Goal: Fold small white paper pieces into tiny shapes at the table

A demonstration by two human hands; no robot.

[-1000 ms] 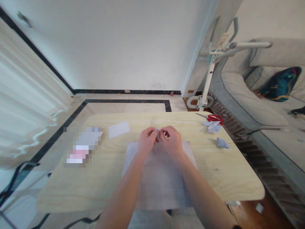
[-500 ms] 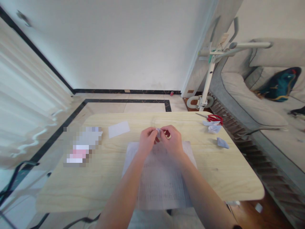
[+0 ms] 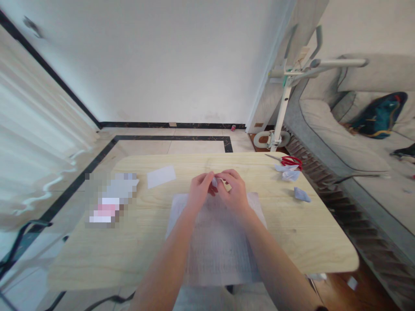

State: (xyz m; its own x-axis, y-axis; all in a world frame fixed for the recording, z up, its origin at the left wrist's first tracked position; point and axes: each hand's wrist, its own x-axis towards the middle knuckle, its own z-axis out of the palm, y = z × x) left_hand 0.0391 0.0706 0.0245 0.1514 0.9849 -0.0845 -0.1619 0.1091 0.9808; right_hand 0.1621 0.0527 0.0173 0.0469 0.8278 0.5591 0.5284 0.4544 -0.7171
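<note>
A small piece of folded paper (image 3: 214, 182) is pinched between my two hands, mostly covered by the fingers. My left hand (image 3: 201, 188) grips it from the left with thumb and fingers closed. From the other side, my right hand (image 3: 232, 190) has its thumb and curled fingertips on the same paper. Both hands are above the far part of a large printed sheet (image 3: 223, 255), which lies on the wooden table under my forearms. The exact shape of the held paper cannot be made out.
Left of my hands lies a white paper rectangle (image 3: 161, 176); farther left is a blurred-out item (image 3: 110, 201). At the right are red-handled scissors (image 3: 290, 162), folded white paper (image 3: 290, 173) and a small folded bluish piece (image 3: 301, 194). A sofa (image 3: 363, 142) stands beyond the table's right edge.
My fingers have shifted slightly around the small folded paper, the right-hand fingers now reaching over its top. The things on the table lie as before.
</note>
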